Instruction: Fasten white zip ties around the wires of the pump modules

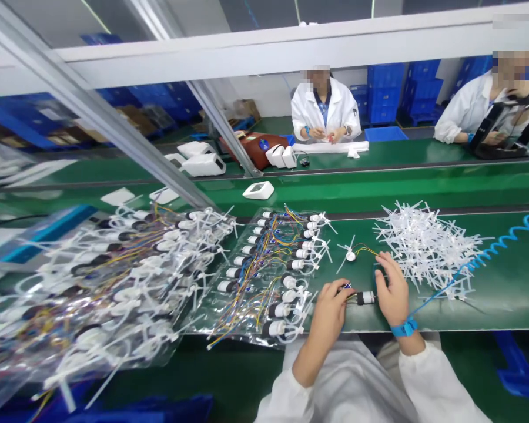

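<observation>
My left hand is closed, with thumb and fingers pinching the wires of a small motor, a cylinder with a black end and a white end. A small blue part shows at the left fingertips. My right hand is just right of the motor, its thumb apart from its fingers. Beyond both hands lies a small round white part with white strips. Its thin yellow and red wires run to my right fingertips; whether I grip their ends cannot be made out.
Left of my hands, wired motors with white tubes lie in rows on clear plastic. More motors are heaped farther left. A pile of white strip pieces is at right, beside a coiled blue cord. Two co-workers sit across the green bench.
</observation>
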Tool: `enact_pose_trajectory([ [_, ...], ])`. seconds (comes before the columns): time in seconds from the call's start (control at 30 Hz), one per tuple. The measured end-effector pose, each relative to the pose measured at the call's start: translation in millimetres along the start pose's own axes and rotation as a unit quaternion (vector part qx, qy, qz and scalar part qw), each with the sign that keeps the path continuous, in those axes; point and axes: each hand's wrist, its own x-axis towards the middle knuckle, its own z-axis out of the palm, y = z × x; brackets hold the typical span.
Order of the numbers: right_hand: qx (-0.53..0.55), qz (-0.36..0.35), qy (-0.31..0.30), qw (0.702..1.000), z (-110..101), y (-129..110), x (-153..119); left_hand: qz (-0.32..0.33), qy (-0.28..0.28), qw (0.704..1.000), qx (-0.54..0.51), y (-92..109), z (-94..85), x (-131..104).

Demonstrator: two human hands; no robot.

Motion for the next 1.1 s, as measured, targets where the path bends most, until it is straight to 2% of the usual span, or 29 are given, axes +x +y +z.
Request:
enact_pose_trajectory([
  [0.1, -0.013, -0.027, -0.005, 1.000, -9, -6, 24, -0.026, 0.018, 0.999, -0.013, 5, 2.6, 1],
  [0.2, -0.066, -0.084, -0.085, 0.991, -2, -3, 70, -0.054, 0.043, 0.998, -0.005, 9, 6.5, 4],
  [0.27, -0.108, -0.111, -0.167, 0.974, 14, 1, 103, -0.066, 0.049, 0.997, -0.001, 10, 7.8, 6],
  [0.33, -0.151, -0.114, -0.282, 0.941, 35, 5, 130, -0.071, 0.042, 0.997, -0.006, 10, 7.6, 7],
  [0.37, -0.155, -0.118, -0.313, 0.930, 45, 5, 140, -0.072, 0.037, 0.997, -0.009, 11, 7.1, 7],
  [0.5, -0.158, -0.131, -0.364, 0.909, 73, 0, 161, -0.081, 0.029, 0.996, -0.016, 14, 4.4, 7],
  [0.63, -0.154, -0.131, -0.346, 0.916, 75, -8, 168, -0.085, 0.022, 0.996, -0.019, 18, 1.8, 8],
  [0.77, -0.138, -0.115, -0.269, 0.946, 54, -17, 169, -0.065, 0.006, 0.998, -0.025, 19, -2.1, 9],
  [0.83, -0.092, -0.099, -0.213, 0.968, 39, -23, 161, -0.040, -0.005, 0.999, -0.020, 19, -4.0, 9],
  [0.93, 0.006, -0.046, -0.167, 0.985, 18, -35, 136, 0.026, -0.023, 0.999, 0.006, 20, -5.1, 8],
  [1.1, 0.131, 0.102, -0.153, 0.974, -1, -47, 74, 0.141, -0.060, 0.988, 0.024, 17, -3.4, 5],
])
